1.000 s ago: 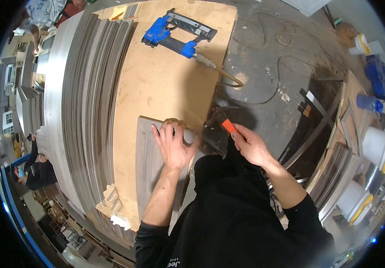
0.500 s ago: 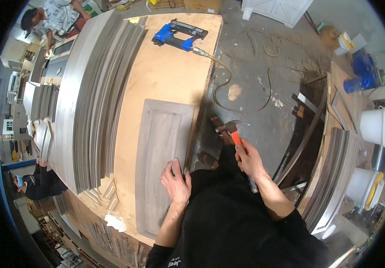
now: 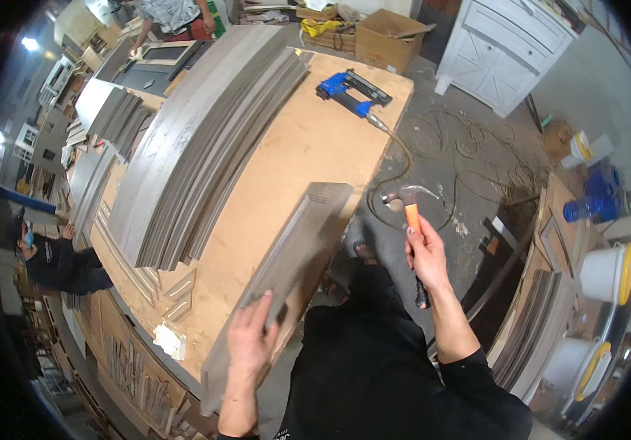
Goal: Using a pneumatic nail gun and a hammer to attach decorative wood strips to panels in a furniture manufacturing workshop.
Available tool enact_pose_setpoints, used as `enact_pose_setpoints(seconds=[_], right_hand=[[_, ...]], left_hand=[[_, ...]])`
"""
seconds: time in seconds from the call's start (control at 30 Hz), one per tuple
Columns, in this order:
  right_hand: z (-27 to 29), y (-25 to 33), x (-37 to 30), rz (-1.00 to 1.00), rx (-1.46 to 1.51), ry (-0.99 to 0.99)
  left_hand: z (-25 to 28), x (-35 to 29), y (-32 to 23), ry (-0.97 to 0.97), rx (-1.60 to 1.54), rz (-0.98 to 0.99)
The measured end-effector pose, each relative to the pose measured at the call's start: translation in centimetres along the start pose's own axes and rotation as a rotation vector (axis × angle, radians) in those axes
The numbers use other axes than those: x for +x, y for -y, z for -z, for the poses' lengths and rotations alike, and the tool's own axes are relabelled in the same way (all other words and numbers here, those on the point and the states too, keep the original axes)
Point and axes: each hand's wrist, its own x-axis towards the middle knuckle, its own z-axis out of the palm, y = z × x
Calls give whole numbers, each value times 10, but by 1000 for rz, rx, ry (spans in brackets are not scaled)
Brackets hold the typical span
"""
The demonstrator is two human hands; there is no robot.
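Observation:
My right hand [image 3: 427, 257] is wrapped round the handle of a claw hammer [image 3: 409, 195]. The hammer is held upright over the floor beside the workbench, its metal head above the orange part of the handle. My left hand [image 3: 251, 334] lies with fingers stretched out on a grey wood-grain panel [image 3: 302, 231] with a recessed border. That panel lies along the near right edge of the plywood-topped bench [image 3: 286, 165]. Farther up the bench rests a blue air nailer [image 3: 352, 93], touched by neither hand.
A tall stack of grey boards [image 3: 205, 147] fills the bench's left side, with small moulding pieces [image 3: 180, 295] near its end. An air hose [image 3: 406, 158] trails to the floor. Panels [image 3: 524, 330] and buckets [image 3: 609, 273] stand right. One person [image 3: 59, 257] is left, another [image 3: 176, 18] far left.
My right hand has raised the hammer, its head now higher and turned. My left hand has slid toward the panel's near end. The whole view has swung round, so the bench appears slanted.

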Motion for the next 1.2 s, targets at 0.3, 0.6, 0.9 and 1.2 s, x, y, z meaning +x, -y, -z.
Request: enact_pose_setpoints(seconds=[0.3,0.6,0.9,1.2], right_hand=[[-26,84,46,513,-566,152],[-81,133,60,929,-762,226],[-94,130,97,832,-838,334],[-143,104,179,674,-536,520]], left_hand=[[23,23,23,-156,123,-22],[21,38,28,-311,171,45],[20,35,27,-328,208,94],[-20,27,25,-634,265,203]])
